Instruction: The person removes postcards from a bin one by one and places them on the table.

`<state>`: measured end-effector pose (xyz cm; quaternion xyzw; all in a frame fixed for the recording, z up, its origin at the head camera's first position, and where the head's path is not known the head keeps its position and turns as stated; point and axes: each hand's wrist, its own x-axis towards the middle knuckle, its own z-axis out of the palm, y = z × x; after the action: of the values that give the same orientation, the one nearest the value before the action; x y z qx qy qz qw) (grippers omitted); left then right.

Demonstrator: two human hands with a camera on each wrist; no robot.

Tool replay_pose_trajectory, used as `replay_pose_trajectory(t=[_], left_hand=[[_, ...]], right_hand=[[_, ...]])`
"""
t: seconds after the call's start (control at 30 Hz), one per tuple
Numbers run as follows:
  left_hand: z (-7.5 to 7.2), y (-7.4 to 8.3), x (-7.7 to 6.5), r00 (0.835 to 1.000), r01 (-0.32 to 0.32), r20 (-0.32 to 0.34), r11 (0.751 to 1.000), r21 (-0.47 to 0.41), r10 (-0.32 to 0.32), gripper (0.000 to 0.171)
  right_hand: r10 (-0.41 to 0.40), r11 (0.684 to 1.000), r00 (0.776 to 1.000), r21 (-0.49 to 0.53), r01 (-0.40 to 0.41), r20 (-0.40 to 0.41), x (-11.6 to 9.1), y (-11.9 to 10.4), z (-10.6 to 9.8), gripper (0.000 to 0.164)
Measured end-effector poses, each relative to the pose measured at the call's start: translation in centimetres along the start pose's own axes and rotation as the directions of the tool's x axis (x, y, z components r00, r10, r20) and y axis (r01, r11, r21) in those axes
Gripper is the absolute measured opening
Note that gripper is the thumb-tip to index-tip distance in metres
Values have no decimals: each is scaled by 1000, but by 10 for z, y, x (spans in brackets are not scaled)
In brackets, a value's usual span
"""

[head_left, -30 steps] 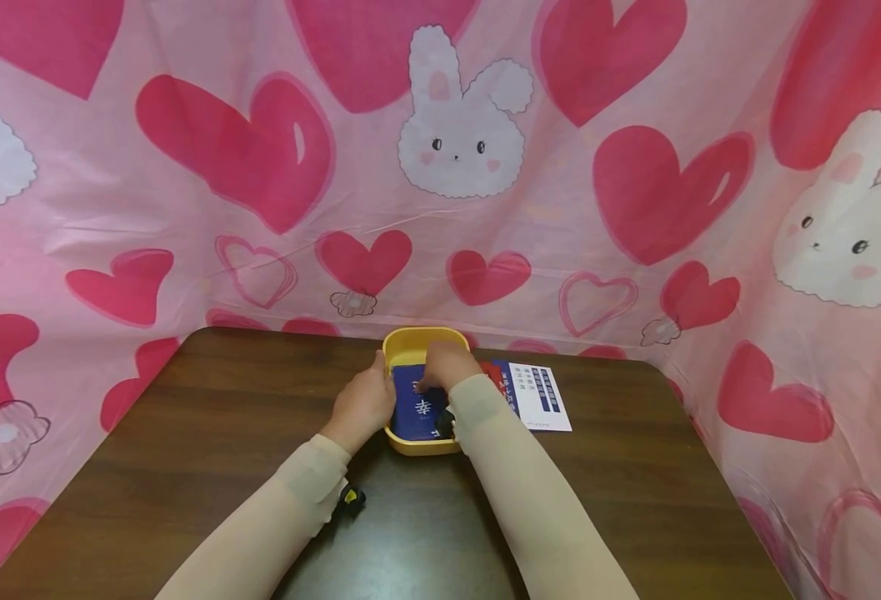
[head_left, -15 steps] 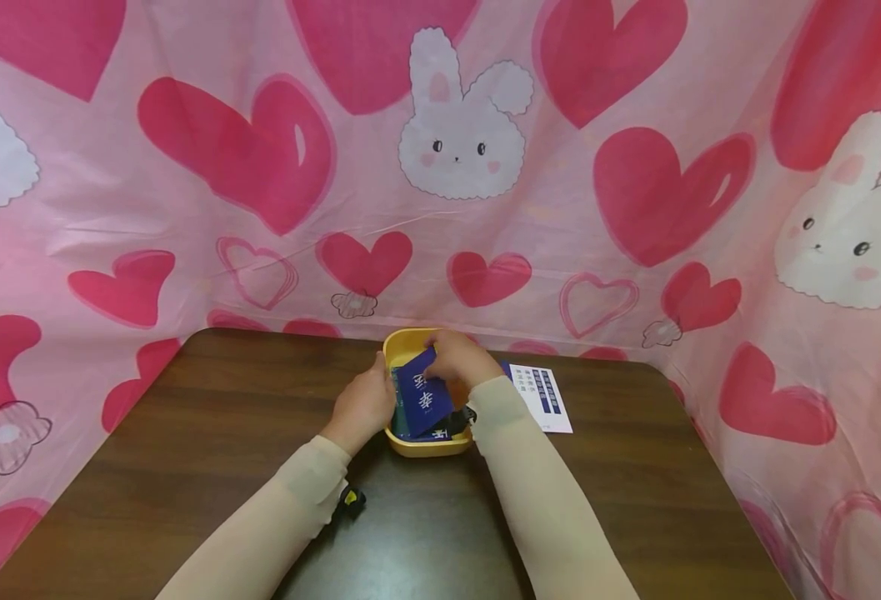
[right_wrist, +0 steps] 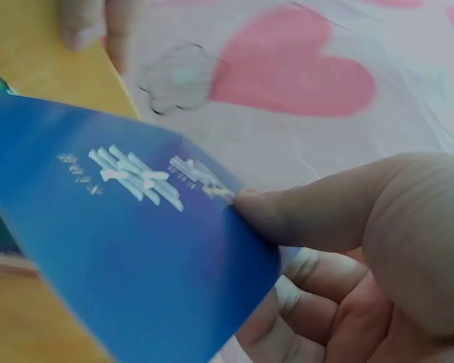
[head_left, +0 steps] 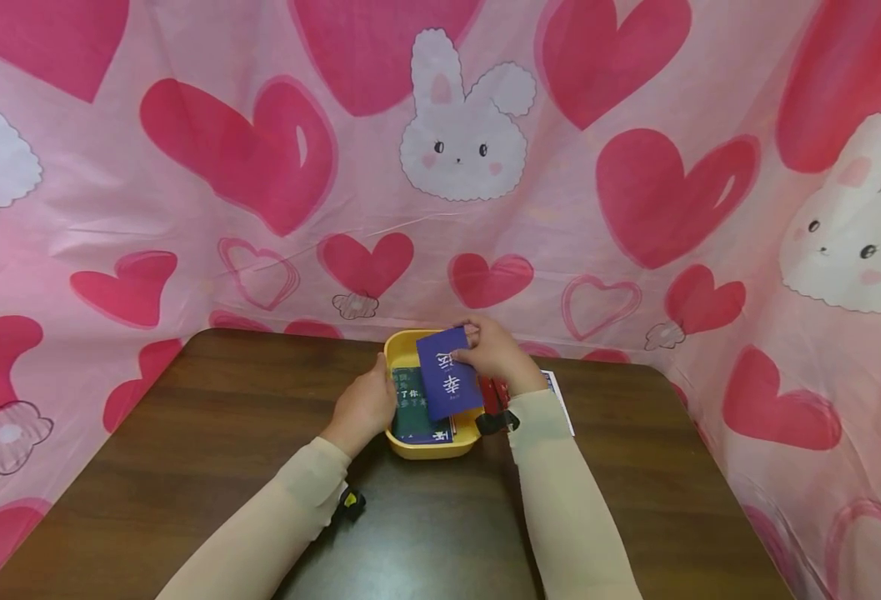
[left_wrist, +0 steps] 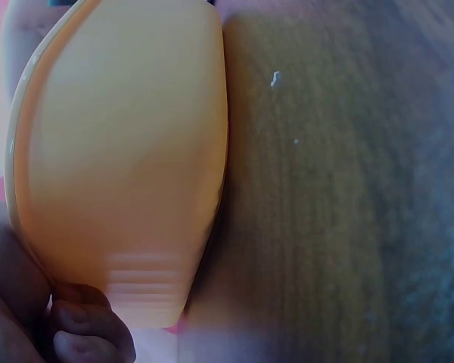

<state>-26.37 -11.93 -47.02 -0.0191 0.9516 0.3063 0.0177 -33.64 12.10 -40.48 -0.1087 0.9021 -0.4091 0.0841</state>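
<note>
Between thumb and fingers, my right hand (head_left: 498, 354) pinches a blue card (head_left: 440, 379) with white characters, tilted over the yellow tray (head_left: 434, 451). The right wrist view shows the thumb pressed on the face of the blue card (right_wrist: 159, 227) near one edge, with the fingers behind it. My left hand (head_left: 365, 404) grips the left rim of the tray; in the left wrist view its curled fingers are at a corner of the yellow tray (left_wrist: 129, 166). Inside the tray lies a dark green card (head_left: 410, 408) with pale writing, over another blue card's edge (head_left: 440, 437).
Right of the tray are a red card (head_left: 493, 393) and a white card (head_left: 558, 400), both partly hidden by my right hand and sleeve. The brown wooden table (head_left: 260, 400) meets a pink curtain (head_left: 425, 217) with hearts and rabbits at its back edge.
My right hand has lifted the blue card off the stack in the tray and moved it right, uncovering the green card. My left hand has stayed on the tray's rim.
</note>
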Motion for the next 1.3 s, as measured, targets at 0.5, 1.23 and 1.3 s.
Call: replay_pose_trajectory(t=[0.5,1.23,1.3], left_hand=[[2,-1,-1,1000,3,18,1000,-29,-2,71],[0,-1,0,999,27,33,998,-48,-25,74],[0,-1,0,999,27,33,999,-45,-25,74]], right_hand=[[69,992,993,117,-57,-100,-26,26,-57,62],[245,969,936,82,-231,-255,-32,106,-89,62],[262,965,932,73,-251,-252,-30,115,-88,61]])
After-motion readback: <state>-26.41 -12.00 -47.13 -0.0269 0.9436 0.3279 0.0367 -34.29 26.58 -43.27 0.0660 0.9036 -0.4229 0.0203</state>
